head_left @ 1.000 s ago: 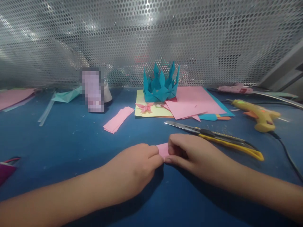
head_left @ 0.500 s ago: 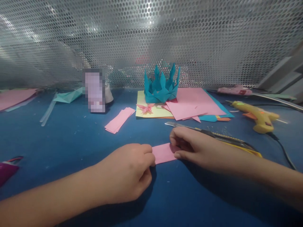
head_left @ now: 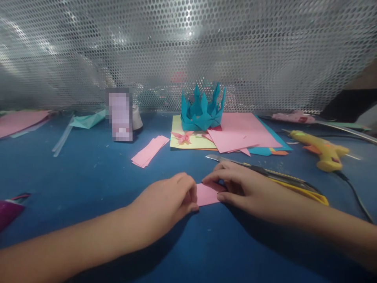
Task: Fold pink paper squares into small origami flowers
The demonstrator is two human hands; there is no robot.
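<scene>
A small pink paper strip [head_left: 207, 194] lies on the blue table [head_left: 88, 177] between my hands. My left hand [head_left: 165, 202] is closed, pinching the strip's left end. My right hand [head_left: 238, 188] pinches the right end, its index finger stretched over the strip's upper edge. A stack of similar pink strips [head_left: 149, 151] lies farther back to the left. A yellow utility knife [head_left: 271, 175] with its blade out lies just behind my right hand.
A blue paper crown [head_left: 202, 109] stands on coloured paper sheets [head_left: 244, 131] at the back, with a small pink origami piece [head_left: 183, 136] beside it. A yellow glue gun [head_left: 321, 148] and its cable lie at right. Perforated metal mesh [head_left: 188, 51] walls the back.
My hands drew apart along the strip, showing more of it, then closed in again. My right index finger now reaches across the strip's top edge toward my left hand.
</scene>
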